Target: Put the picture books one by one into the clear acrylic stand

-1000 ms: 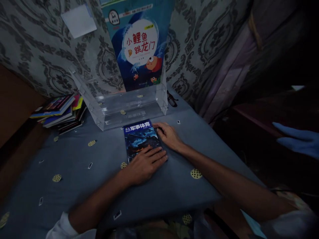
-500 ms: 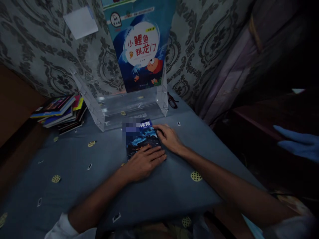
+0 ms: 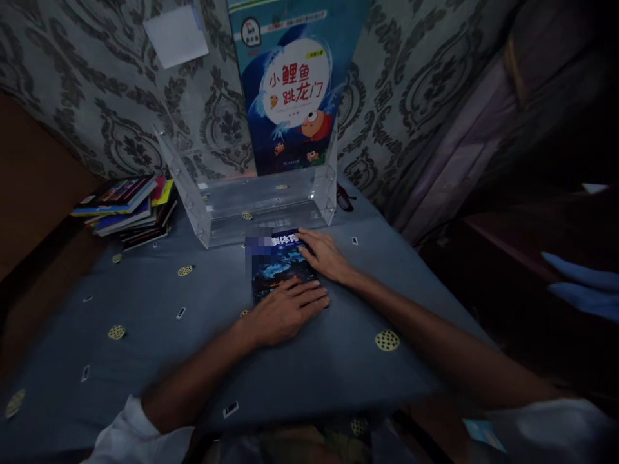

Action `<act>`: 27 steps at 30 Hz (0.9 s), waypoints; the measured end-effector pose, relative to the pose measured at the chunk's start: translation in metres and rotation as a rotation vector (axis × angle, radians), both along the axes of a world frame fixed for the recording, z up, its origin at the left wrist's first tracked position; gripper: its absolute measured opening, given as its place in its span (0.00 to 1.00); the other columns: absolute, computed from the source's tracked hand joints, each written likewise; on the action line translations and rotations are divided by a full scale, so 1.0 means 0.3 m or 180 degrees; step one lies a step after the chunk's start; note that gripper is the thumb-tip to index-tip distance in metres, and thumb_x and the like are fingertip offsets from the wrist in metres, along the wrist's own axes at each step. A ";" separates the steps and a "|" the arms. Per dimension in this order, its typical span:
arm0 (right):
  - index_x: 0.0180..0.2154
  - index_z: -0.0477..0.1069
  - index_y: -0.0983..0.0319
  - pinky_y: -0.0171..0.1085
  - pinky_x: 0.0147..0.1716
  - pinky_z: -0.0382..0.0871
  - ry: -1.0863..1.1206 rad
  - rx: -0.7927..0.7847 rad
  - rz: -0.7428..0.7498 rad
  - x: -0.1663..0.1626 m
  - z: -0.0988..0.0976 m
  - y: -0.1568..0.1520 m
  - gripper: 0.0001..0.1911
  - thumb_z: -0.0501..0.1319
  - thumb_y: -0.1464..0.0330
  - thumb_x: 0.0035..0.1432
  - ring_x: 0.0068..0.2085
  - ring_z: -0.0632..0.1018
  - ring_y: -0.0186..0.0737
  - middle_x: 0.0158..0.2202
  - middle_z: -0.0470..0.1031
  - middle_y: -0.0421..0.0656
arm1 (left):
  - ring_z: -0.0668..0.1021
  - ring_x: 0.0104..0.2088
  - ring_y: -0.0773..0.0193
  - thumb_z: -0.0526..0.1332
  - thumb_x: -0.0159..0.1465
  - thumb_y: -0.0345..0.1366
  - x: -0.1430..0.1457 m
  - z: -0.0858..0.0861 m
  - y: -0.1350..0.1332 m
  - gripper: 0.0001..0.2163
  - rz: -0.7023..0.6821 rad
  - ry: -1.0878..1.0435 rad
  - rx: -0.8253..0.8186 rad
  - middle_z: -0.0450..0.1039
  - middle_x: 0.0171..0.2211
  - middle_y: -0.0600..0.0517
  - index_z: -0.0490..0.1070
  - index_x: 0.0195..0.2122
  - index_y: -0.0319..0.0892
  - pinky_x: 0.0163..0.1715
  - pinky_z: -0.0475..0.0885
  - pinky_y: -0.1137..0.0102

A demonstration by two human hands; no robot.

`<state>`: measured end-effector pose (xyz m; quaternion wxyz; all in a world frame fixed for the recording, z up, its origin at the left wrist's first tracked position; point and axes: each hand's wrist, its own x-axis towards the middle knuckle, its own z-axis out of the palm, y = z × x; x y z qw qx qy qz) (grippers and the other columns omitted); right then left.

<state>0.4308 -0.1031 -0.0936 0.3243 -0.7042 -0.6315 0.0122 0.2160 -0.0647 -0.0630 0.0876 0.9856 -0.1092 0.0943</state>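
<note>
A dark blue book (image 3: 278,264) lies flat on the grey-blue cloth of the table (image 3: 145,335), just in front of a clear acrylic stand (image 3: 232,206). My left hand (image 3: 283,309) lies flat on the book's near edge, fingers stretched out. My right hand (image 3: 324,254) rests on the book's right edge, fingers curled over its far right corner. A tall light-blue children's book with a cartoon fish (image 3: 294,90) stands upright in the stand against the wall.
A stack of several books (image 3: 128,209) lies at the back left by the wall. A dark pair of glasses (image 3: 344,198) sits right of the stand. A blue-gloved hand of another person (image 3: 583,283) shows at the far right. A white note (image 3: 176,35) hangs on the patterned wall.
Both hands and the dark blue book have slid a little away from me towards the stand. My right hand now covers more of the book's far right corner.
</note>
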 end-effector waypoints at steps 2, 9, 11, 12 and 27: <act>0.58 0.71 0.62 0.55 0.61 0.65 -0.0033 -0.0014 -0.0041 0.006 -0.005 0.009 0.21 0.54 0.65 0.67 0.61 0.73 0.53 0.61 0.73 0.53 | 0.71 0.64 0.60 0.49 0.75 0.36 0.003 0.015 0.027 0.17 0.0091 -0.0055 -0.0368 0.70 0.63 0.47 0.66 0.63 0.43 0.64 0.66 0.58; 0.58 0.71 0.63 0.56 0.59 0.65 -0.0303 -0.0207 -0.0182 -0.021 0.023 -0.005 0.20 0.54 0.67 0.68 0.62 0.72 0.55 0.61 0.72 0.54 | 0.79 0.52 0.58 0.49 0.72 0.31 -0.015 0.029 0.355 0.16 0.1582 -0.0689 -0.1114 0.78 0.51 0.47 0.73 0.54 0.42 0.56 0.72 0.58; 0.55 0.73 0.63 0.56 0.59 0.64 -0.0542 -0.0198 -0.0196 -0.048 0.041 -0.001 0.18 0.54 0.70 0.67 0.61 0.72 0.55 0.59 0.74 0.54 | 0.79 0.50 0.58 0.50 0.70 0.28 -0.029 0.010 0.429 0.16 0.1747 -0.0749 -0.1128 0.78 0.49 0.45 0.74 0.51 0.40 0.55 0.72 0.58; 0.54 0.74 0.62 0.56 0.59 0.63 -0.0645 -0.0190 -0.0160 -0.066 0.048 0.005 0.18 0.54 0.72 0.66 0.61 0.72 0.55 0.58 0.75 0.54 | 0.78 0.51 0.57 0.50 0.69 0.28 -0.035 0.000 0.450 0.16 0.1745 -0.0757 -0.1129 0.78 0.49 0.45 0.74 0.50 0.39 0.55 0.71 0.59; 0.56 0.74 0.61 0.58 0.60 0.67 -0.0439 -0.0187 0.1304 -0.356 0.087 0.010 0.18 0.53 0.69 0.69 0.64 0.70 0.52 0.60 0.74 0.52 | 0.77 0.50 0.58 0.50 0.66 0.24 -0.041 -0.044 0.457 0.18 0.1620 -0.0710 -0.0948 0.78 0.50 0.48 0.75 0.50 0.41 0.57 0.68 0.59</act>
